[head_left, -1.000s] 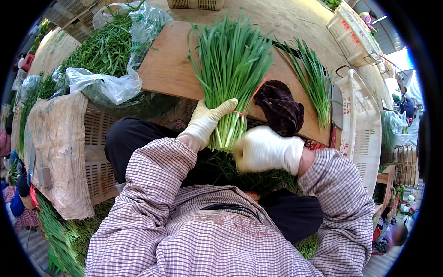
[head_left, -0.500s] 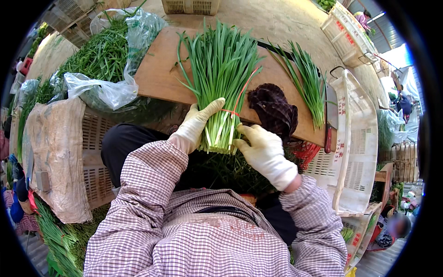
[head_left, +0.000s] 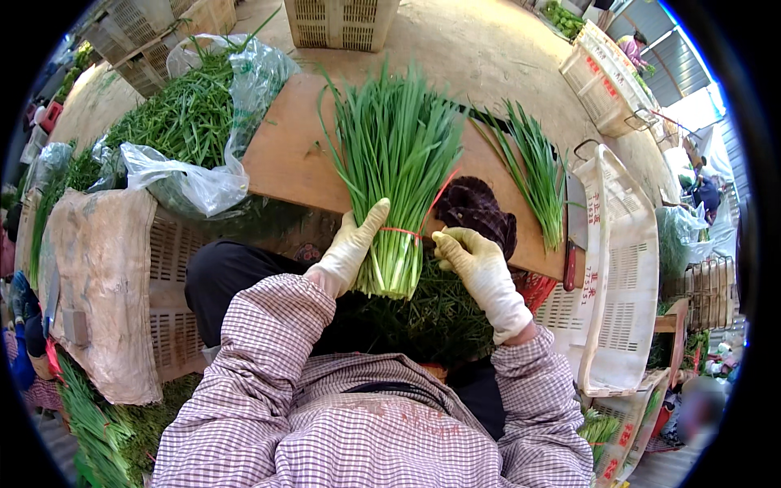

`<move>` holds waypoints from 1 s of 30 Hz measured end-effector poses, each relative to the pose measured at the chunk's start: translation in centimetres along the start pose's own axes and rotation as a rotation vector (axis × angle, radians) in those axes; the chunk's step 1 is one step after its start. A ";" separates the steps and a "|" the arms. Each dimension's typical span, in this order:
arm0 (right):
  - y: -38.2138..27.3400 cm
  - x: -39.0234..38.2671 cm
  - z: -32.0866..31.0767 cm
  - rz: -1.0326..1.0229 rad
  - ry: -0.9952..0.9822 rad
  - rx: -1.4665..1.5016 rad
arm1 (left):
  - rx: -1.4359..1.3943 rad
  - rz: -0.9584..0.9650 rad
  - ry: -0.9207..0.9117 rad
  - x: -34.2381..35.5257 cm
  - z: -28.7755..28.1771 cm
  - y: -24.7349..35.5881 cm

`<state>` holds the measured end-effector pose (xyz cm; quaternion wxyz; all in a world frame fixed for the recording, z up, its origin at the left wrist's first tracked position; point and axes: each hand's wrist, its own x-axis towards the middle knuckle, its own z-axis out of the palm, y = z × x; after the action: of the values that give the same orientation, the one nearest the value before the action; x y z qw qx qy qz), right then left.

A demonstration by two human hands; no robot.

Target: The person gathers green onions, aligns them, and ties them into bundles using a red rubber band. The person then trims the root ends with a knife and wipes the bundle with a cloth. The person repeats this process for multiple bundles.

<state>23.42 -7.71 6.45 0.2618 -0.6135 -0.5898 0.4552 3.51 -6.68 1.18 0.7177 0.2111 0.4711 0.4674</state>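
Observation:
A thick bunch of garlic chives [head_left: 394, 154] stands tilted over the near edge of a brown board [head_left: 285, 159], leaves away from me and pale stem ends toward me. A thin red tie [head_left: 400, 231] circles its stems, one strand sticking up along the right side. My left hand [head_left: 351, 248], in a pale glove, is closed around the bunch's left side. Just right of the stems, my gloved right hand [head_left: 476, 264] has its fingers curled in a pinch; whatever is between them is too small to tell. A dark purple cloth [head_left: 480, 211] lies beyond it.
On the board's right lie a smaller chive bunch [head_left: 533, 179] and a knife with a red handle [head_left: 570, 267]. A white crate [head_left: 622, 285] stands at the right. Loose greens fill a plastic bag [head_left: 191, 175] at the left, behind a sack-covered crate [head_left: 102, 285].
My right hand has drawn off the stem ends and its fingers have curled in. The bunch sits slightly lower in view, still in my left hand. The whole view has shifted a little.

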 end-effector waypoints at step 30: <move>-6.2 -11.5 -0.4 0.292 -0.500 1.563 | 1.508 1.482 -0.249 -12.6 2.0 6.3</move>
<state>21.98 -17.63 14.84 0.4118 -0.2061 -0.0594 0.8857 0.81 -14.40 12.82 -0.0188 0.8816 0.3161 0.3501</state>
